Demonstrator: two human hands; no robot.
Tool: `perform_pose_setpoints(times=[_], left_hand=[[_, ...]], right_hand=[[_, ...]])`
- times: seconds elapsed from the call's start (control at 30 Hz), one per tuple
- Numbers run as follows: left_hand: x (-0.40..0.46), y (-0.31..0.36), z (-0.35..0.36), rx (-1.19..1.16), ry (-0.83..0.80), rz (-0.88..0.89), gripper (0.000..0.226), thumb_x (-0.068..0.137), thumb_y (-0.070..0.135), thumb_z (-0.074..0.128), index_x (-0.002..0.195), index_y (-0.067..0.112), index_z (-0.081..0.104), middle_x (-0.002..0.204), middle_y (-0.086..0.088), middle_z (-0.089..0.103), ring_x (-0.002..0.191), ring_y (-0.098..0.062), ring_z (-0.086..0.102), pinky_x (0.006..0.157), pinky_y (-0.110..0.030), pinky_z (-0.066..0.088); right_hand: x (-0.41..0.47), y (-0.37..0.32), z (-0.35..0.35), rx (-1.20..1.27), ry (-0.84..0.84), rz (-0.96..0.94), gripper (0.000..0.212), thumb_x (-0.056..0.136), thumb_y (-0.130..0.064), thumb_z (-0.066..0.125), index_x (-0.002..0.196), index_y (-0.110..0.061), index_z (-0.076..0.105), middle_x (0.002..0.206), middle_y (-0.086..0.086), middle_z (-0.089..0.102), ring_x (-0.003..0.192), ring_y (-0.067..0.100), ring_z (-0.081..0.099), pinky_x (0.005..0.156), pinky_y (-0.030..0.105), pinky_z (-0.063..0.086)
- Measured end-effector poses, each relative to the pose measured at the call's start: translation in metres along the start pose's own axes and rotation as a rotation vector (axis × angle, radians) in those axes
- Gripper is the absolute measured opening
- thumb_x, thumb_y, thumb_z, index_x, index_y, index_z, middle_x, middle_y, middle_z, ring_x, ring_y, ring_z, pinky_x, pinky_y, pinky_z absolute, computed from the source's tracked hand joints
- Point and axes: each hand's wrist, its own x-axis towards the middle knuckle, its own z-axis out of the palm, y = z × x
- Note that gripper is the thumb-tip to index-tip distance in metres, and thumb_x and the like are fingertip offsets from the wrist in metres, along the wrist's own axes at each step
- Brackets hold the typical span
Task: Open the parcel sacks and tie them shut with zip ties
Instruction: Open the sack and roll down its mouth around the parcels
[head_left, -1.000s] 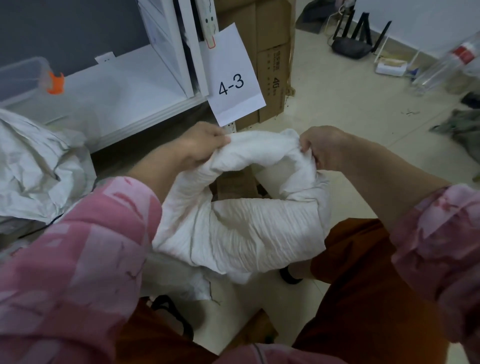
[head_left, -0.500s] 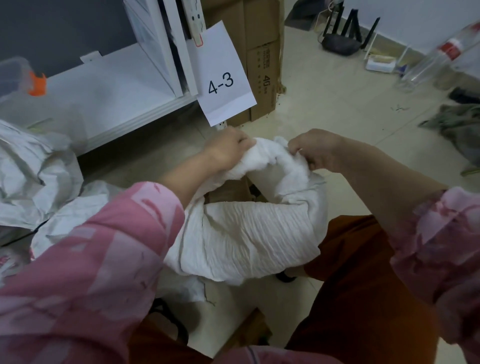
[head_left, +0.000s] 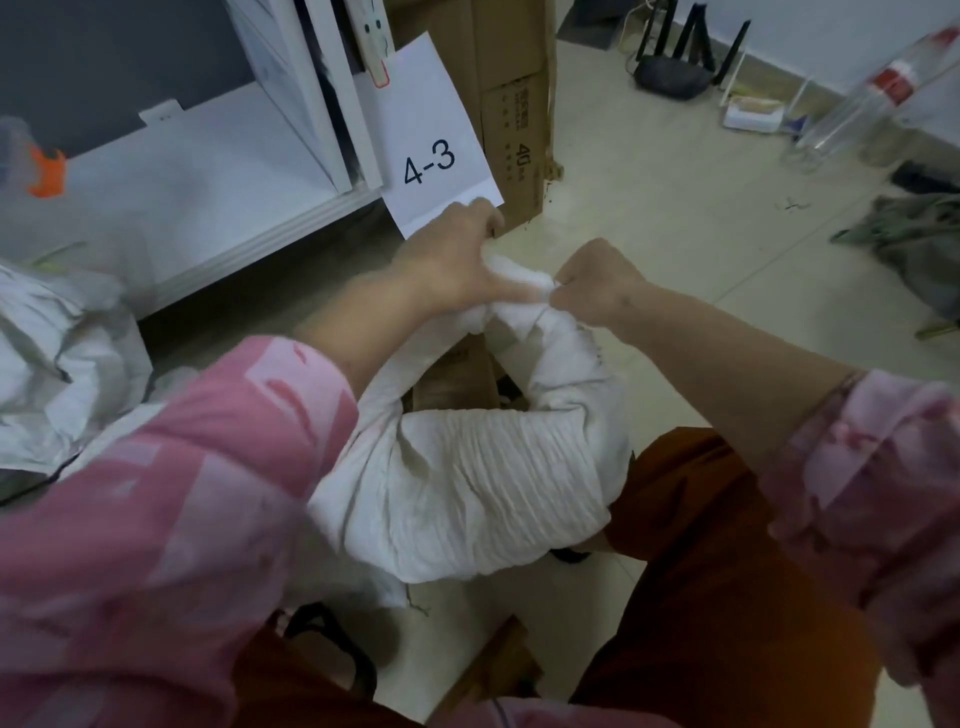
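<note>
I see my left hand (head_left: 447, 265) and right hand (head_left: 597, 283) close together, both with fingers curled tight around the bunched neck of the white sack (head_left: 483, 478); the sack's body hangs between my knees above the floor (head_left: 675, 218); the "4-3" paper label (head_left: 431, 150) hangs at the shelf's (head_left: 208, 208) front edge, just behind my left hand.

Seen from above: left hand (head_left: 451, 260) and right hand (head_left: 597, 283) close together, both clenched on the gathered mouth of a white woven parcel sack (head_left: 493, 478), its bulging body resting between orange-trousered knees. Pink sleeves (head_left: 171, 499) pushed up both forearms. Behind, a paper label reading "4-3" (head_left: 431, 150) hanging against a cardboard box (head_left: 514, 104). More crumpled sacks (head_left: 57, 358) at left.
</note>
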Motion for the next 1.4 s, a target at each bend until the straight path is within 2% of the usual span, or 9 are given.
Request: perform_pose_setpoints(times=[0.2, 0.43, 0.6, 0.8, 0.9, 1.0, 1.13, 1.23, 1.4], left_hand=[[-0.003, -0.014, 0.015, 0.128, 0.104, 0.124, 0.026, 0.091, 0.017, 0.057, 0.115, 0.015, 0.065, 0.112, -0.007, 0.065, 0.103, -0.027, 0.058, 0.089, -0.040, 0.048], [0.017, -0.021, 0.005, -0.162, -0.193, -0.105, 0.034, 0.095, 0.033, 0.052, 0.113, 0.006, 0.062, 0.098, -0.002, 0.059, 0.088, -0.018, 0.055, 0.078, -0.029, 0.045], [0.037, -0.013, 0.010, -0.026, -0.252, -0.208, 0.039, 0.100, 0.036, 0.040, 0.112, 0.005, 0.061, 0.116, -0.011, 0.060, 0.095, -0.021, 0.053, 0.084, -0.031, 0.041], [0.058, -0.001, 0.009, -0.089, -0.365, -0.274, 0.021, 0.096, 0.023, 0.048, 0.098, 0.007, 0.060, 0.098, -0.009, 0.059, 0.084, -0.021, 0.054, 0.065, -0.028, 0.043], [0.058, -0.011, 0.012, -0.149, -0.253, -0.327, 0.037, 0.094, 0.041, 0.050, 0.103, 0.007, 0.060, 0.096, -0.009, 0.061, 0.080, -0.020, 0.055, 0.063, -0.028, 0.042], [0.047, -0.017, 0.014, 0.138, -0.055, -0.215, 0.066, 0.079, 0.066, 0.057, 0.108, 0.008, 0.062, 0.093, -0.011, 0.063, 0.071, -0.015, 0.050, 0.053, -0.027, 0.034], [0.016, -0.025, 0.032, 0.337, -0.001, -0.159, 0.065, 0.068, 0.066, 0.067, 0.106, 0.013, 0.061, 0.101, -0.004, 0.063, 0.090, -0.023, 0.058, 0.070, -0.032, 0.045], [0.020, -0.038, 0.044, 0.186, 0.014, -0.197, 0.040, 0.088, 0.047, 0.057, 0.105, 0.011, 0.061, 0.101, -0.007, 0.062, 0.087, -0.022, 0.055, 0.072, -0.032, 0.042], [0.031, -0.045, 0.028, -0.238, -0.131, -0.272, 0.026, 0.098, 0.025, 0.048, 0.082, 0.008, 0.060, 0.074, -0.003, 0.051, 0.072, -0.018, 0.048, 0.060, -0.025, 0.036]], right_hand=[[0.020, 0.014, -0.005, 0.255, -0.235, 0.145, 0.030, 0.087, 0.004, 0.045, 0.060, -0.008, 0.045, 0.062, 0.007, 0.039, 0.053, 0.014, 0.033, 0.051, 0.024, 0.028], [0.023, 0.035, -0.006, 0.250, -0.321, 0.089, 0.018, 0.089, 0.007, 0.044, 0.094, 0.001, 0.060, 0.080, 0.012, 0.051, 0.073, 0.022, 0.046, 0.062, 0.027, 0.039], [0.013, 0.017, 0.002, -0.222, 0.088, -0.111, 0.027, 0.090, -0.011, 0.055, 0.116, -0.004, 0.056, 0.111, 0.011, 0.060, 0.098, 0.029, 0.058, 0.080, 0.032, 0.046], [-0.003, -0.016, 0.022, -0.535, 0.119, -0.390, 0.019, 0.093, -0.012, 0.048, 0.108, -0.002, 0.055, 0.098, 0.015, 0.058, 0.088, 0.027, 0.054, 0.068, 0.029, 0.030], [0.014, -0.010, 0.019, -0.397, 0.045, -0.287, 0.013, 0.092, -0.015, 0.050, 0.092, -0.004, 0.056, 0.080, 0.010, 0.053, 0.085, 0.029, 0.056, 0.065, 0.029, 0.034], [0.041, 0.005, 0.016, -0.230, -0.020, -0.082, 0.023, 0.087, -0.013, 0.053, 0.068, -0.008, 0.042, 0.066, 0.002, 0.041, 0.067, 0.022, 0.048, 0.052, 0.026, 0.032], [0.065, 0.010, 0.009, -0.067, -0.069, 0.062, 0.032, 0.089, -0.006, 0.049, 0.060, -0.008, 0.034, 0.063, 0.004, 0.038, 0.055, 0.016, 0.038, 0.042, 0.022, 0.028], [0.073, 0.011, 0.009, -0.018, -0.145, 0.125, 0.034, 0.091, -0.002, 0.045, 0.058, -0.009, 0.037, 0.051, 0.004, 0.041, 0.044, 0.015, 0.040, 0.032, 0.014, 0.029], [0.073, 0.022, 0.003, -0.018, -0.251, 0.164, 0.029, 0.091, -0.002, 0.046, 0.065, -0.014, 0.040, 0.070, 0.004, 0.042, 0.057, 0.014, 0.038, 0.054, 0.024, 0.035]])
